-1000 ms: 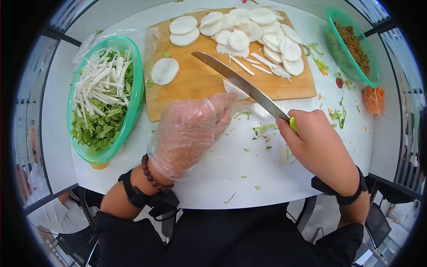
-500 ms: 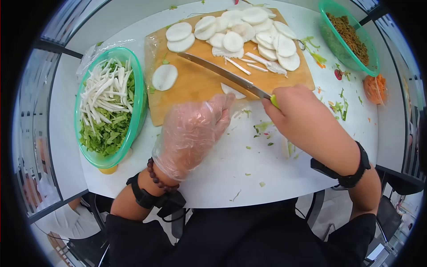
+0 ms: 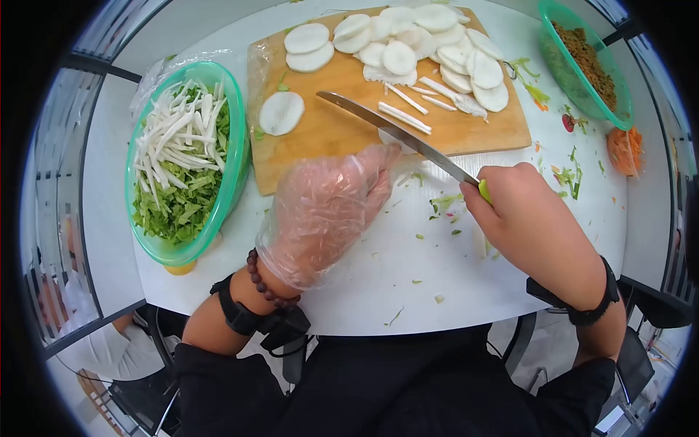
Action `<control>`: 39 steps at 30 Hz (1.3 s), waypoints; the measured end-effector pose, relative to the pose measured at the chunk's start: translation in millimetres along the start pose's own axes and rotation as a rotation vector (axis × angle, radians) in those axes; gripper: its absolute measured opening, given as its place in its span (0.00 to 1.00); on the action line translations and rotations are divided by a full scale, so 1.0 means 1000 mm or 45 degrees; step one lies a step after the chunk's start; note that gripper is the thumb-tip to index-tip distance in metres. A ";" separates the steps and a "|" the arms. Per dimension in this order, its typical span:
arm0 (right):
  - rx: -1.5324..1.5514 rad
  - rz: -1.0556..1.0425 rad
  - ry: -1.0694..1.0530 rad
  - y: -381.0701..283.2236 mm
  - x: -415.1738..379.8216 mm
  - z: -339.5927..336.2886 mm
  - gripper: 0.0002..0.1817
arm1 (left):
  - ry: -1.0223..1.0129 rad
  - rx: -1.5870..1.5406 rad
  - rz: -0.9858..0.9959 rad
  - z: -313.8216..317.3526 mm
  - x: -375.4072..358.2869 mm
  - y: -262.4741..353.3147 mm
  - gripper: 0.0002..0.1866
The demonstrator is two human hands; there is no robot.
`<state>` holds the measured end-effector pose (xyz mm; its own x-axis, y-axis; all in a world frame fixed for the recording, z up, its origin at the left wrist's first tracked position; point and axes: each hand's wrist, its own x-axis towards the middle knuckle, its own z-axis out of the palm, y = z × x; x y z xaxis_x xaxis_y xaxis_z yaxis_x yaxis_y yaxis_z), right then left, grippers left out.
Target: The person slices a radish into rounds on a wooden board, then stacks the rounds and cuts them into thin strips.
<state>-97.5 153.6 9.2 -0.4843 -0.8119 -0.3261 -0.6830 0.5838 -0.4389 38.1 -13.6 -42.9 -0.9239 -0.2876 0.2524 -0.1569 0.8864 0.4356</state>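
Note:
My right hand (image 3: 523, 207) is closed round the green handle of a kitchen knife (image 3: 429, 151). Its long blade slants up and left over the wooden cutting board (image 3: 320, 135). My left hand (image 3: 320, 211) wears a clear plastic glove, its fingertips pinched together on a piece of white radish slice at the board's near edge; the blade partly hides this piece. Just beyond the blade lie cut white radish strips (image 3: 405, 118). Round radish slices (image 3: 399, 58) overlap along the far side, and a single slice (image 3: 281, 113) rests at the left.
A green basket (image 3: 239, 156) on the left holds white strips over chopped greens. At the back right stands another green basket (image 3: 562, 71) with brown crumbly food, beside a bag of orange shreds (image 3: 625, 151). Vegetable scraps (image 3: 571, 175) litter the white table (image 3: 364, 306).
The knife has shifted down and right, now crossing the held radish piece. New strips lie beyond the blade. The whole view has shifted slightly.

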 end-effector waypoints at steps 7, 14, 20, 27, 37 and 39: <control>0.037 -0.349 0.286 0.009 0.020 0.018 0.17 | -0.016 0.006 0.077 -0.002 0.001 0.000 0.13; 0.184 -0.077 0.131 0.005 0.008 0.009 0.19 | -0.042 0.059 0.139 -0.005 -0.007 0.013 0.23; 0.132 0.023 0.109 0.004 0.004 0.008 0.20 | -0.074 0.001 0.094 -0.008 -0.008 0.015 0.24; 0.155 0.049 0.062 0.001 0.000 0.006 0.20 | -0.104 -0.060 0.031 -0.010 -0.009 0.015 0.24; 0.114 -0.135 0.168 0.000 0.006 0.017 0.17 | -0.097 -0.038 0.073 -0.007 -0.008 0.014 0.23; 0.093 -0.261 0.150 0.002 0.017 0.016 0.15 | -0.108 -0.036 0.096 -0.010 -0.008 0.016 0.24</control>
<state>-98.3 140.5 -10.6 -0.4026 -0.9067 -0.1259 -0.7346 0.4021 -0.5466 46.1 -0.5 -29.5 -0.9592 -0.1872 0.2118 -0.0768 0.8936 0.4423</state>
